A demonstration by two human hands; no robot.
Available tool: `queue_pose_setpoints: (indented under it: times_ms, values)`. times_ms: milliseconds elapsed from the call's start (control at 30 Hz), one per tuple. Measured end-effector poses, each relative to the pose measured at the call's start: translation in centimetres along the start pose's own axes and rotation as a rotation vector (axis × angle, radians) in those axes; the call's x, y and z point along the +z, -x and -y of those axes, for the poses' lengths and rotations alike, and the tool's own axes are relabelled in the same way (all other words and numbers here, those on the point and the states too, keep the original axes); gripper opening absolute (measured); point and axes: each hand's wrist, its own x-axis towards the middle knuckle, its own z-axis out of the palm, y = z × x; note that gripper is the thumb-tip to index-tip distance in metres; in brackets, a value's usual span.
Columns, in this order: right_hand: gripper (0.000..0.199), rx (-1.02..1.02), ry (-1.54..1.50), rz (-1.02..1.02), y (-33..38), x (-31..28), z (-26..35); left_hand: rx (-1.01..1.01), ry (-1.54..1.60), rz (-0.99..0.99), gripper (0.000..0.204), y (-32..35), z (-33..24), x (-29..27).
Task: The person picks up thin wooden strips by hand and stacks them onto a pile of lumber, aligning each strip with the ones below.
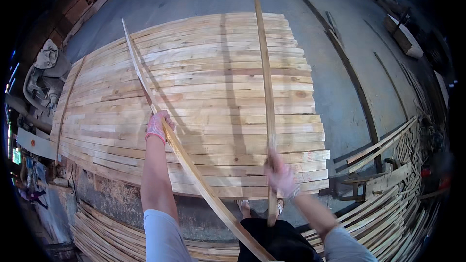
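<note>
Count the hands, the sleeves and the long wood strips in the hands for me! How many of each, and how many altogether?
Hands: 2 (left hand, right hand)
Wood strips in the hands: 2 (left strip, right strip)
Sleeves: 2 (left sleeve, right sleeve)
Total: 6
</note>
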Motion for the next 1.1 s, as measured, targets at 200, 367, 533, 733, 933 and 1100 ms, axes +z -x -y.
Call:
queue_pose_setpoints:
  times_ms: [200,367,533,733,933,1100]
  values:
    - [0.067,0.199,0.259,0.083,-27.5,-10.6,2.6,0.008,0.033,0.013,0.014,-0.4,0.1,-0.3]
    - [0.065,0.369,0.573,0.148,-29.6,-13.8,6.1,0.009,0.027,0.083,0.015,-1.1,0.2,0.1]
    - [0.058,0.291,0.606,0.235,-26.4,-18.6,6.3,-0.047,0.195,0.262,0.015,-1.7,2.0,0.4]
    - [0.061,0.249,0.726,0.337,-26.8,-23.9,1.7,0.422,-0.356,-0.004,0.04,0.5,8.0,3.8]
    - [0.066,0.21,0.647,0.424,-26.0,-26.7,-1.7,0.747,-0.942,-0.1,0.067,9.9,14.0,22.2]
    - [0.06,0.259,0.553,0.354,-27.1,-27.1,-3.6,0.524,-0.663,0.314,0.072,17.1,16.0,39.9]
